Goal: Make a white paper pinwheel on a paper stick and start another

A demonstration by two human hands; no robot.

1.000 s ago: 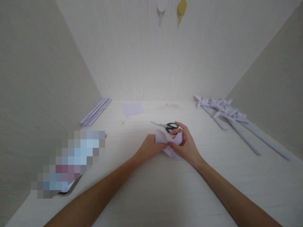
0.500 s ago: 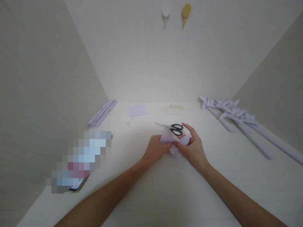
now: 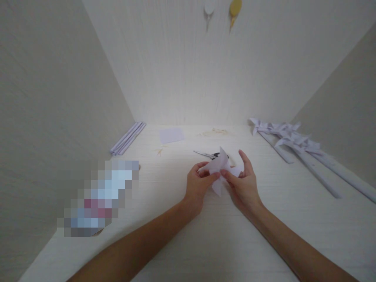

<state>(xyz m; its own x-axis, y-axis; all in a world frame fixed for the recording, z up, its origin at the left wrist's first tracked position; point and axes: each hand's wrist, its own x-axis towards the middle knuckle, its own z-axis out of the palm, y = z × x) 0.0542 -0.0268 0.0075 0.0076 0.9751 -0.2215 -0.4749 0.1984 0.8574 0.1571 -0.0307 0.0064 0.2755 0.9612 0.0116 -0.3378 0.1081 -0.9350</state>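
Between my two hands is a pale lilac paper pinwheel (image 3: 219, 164), its curved points spread outward. My left hand (image 3: 197, 184) grips it from the left, the thumb pressed near its centre. From the right, my right hand (image 3: 245, 182) pinches it with the thumb at the centre, while one finger sticks up away from the paper. Just behind the pinwheel, a pair of scissors (image 3: 205, 154) lies on the table, blades to the left. The paper partly covers its black handles.
Several rolled paper sticks (image 3: 128, 138) lie at the back left, near a flat paper square (image 3: 172, 135). Thin tan bits (image 3: 219, 131) are scattered at the back. Finished pinwheels on sticks (image 3: 293, 137) rest at the right. A blurred-out phone (image 3: 101, 199) is at the left.
The pinwheel has turned towards me, and its points now stand out more clearly. It covers more of the scissors' handles. Both hands have shifted slightly; the camera view has moved a little.
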